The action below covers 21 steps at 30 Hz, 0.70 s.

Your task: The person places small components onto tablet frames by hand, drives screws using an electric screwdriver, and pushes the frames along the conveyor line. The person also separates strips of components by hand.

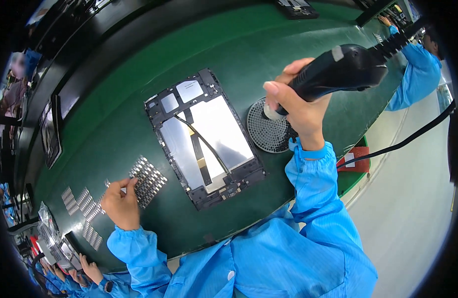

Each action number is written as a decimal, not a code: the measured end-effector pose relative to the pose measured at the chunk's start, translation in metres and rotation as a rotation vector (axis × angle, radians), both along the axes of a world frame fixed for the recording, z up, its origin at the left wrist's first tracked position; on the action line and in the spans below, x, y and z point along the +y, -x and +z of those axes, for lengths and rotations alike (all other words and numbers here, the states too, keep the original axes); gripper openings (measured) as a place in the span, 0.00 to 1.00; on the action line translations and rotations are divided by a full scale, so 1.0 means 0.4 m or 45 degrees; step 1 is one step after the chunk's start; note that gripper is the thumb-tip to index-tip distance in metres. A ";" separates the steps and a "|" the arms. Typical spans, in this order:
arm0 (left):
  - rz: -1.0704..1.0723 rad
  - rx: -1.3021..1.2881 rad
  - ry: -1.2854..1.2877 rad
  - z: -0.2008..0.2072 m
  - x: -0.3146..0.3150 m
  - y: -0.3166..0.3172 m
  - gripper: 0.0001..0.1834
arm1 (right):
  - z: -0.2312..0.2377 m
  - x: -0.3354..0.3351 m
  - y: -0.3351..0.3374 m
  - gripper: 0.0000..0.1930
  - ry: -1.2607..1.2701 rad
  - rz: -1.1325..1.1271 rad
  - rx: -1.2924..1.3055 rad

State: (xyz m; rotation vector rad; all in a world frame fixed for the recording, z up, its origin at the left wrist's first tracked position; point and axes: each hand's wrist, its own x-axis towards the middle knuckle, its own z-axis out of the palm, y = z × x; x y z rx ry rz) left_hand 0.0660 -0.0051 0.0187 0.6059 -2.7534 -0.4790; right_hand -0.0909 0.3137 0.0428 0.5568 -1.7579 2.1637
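Observation:
In my raised right hand [304, 110] is a black corded electric screwdriver [345, 72], fingers wrapped round its body. The tool's tip end is over a round plate full of small holes [271, 133], some of them filled with dark bits like tiny screws. My left hand [120, 203] pinches thumb and fingers together at the edge of a sheet of small silvery metal pieces [150, 183]; what lies between the fingertips cannot be made out. Between my hands an opened tablet [224, 131] lies tilted, its battery plates, flat cables and circuit boards exposed.
More strips of metal pieces [87, 204] lie left on the green table [119, 119]. A dark panel [51, 131] leans by the shelf edge. Another device [297, 9] sits at the far side. A thick black cable [418, 136] hangs right. Co-workers in blue sleeves [413, 74] are at both ends.

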 end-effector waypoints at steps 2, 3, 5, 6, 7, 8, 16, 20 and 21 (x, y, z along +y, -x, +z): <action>-0.165 0.169 -0.029 -0.022 0.020 0.002 0.08 | 0.001 -0.004 0.011 0.18 -0.016 -0.017 0.011; -0.320 0.335 -0.056 -0.029 0.028 0.001 0.08 | -0.001 -0.009 0.016 0.18 -0.029 -0.024 0.020; -0.412 0.387 -0.078 -0.025 0.070 0.006 0.07 | -0.002 -0.018 0.024 0.17 -0.019 0.002 0.022; -0.380 0.342 -0.209 -0.032 0.086 0.004 0.07 | -0.001 -0.029 0.026 0.15 0.027 0.010 0.008; -0.347 0.298 -0.339 -0.042 0.093 0.004 0.07 | 0.000 -0.036 0.028 0.14 0.072 0.018 -0.007; -0.346 0.297 -0.335 -0.056 0.090 0.005 0.07 | -0.001 -0.036 0.028 0.14 0.072 0.021 -0.007; -0.411 0.399 -0.181 -0.049 0.086 0.021 0.07 | -0.023 -0.036 0.033 0.15 -0.033 0.056 -0.016; -0.394 0.280 -0.351 -0.033 0.135 0.011 0.07 | -0.029 -0.033 0.038 0.15 -0.017 0.060 -0.022; -0.385 0.241 -0.407 -0.030 0.143 0.008 0.07 | -0.029 -0.034 0.038 0.16 -0.041 0.059 -0.009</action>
